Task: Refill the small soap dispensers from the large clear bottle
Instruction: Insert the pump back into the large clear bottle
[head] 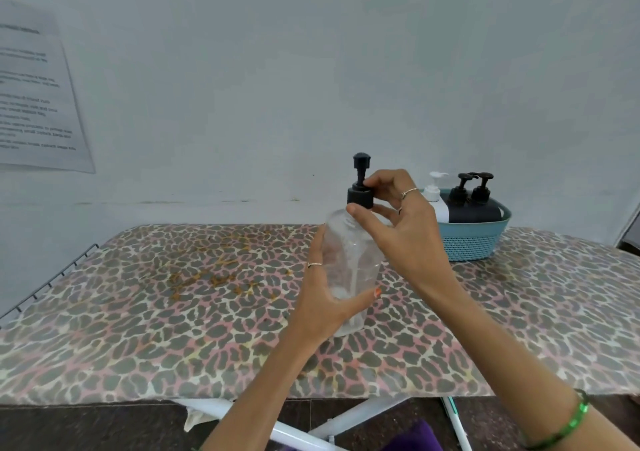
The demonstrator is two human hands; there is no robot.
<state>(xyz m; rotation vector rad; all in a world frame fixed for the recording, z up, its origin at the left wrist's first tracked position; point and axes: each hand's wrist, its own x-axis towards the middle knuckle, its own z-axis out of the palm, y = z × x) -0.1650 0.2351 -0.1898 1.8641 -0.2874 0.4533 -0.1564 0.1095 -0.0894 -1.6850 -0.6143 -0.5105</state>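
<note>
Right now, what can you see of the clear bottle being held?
The clear pump bottle is see-through plastic with a black pump top and a dip tube inside. It looks nearly empty. It stands about upright on the leopard-print board. The left hand grips its body; the right hand pinches the black collar.

Left hand (320, 298) curled in a grip, right hand (403, 222) raised above it, fingers (372, 182) pinching

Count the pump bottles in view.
4: a clear bottle held over the ironing board, plus two black bottles and one white bottle in the blue basket. Others may be hidden.
</note>
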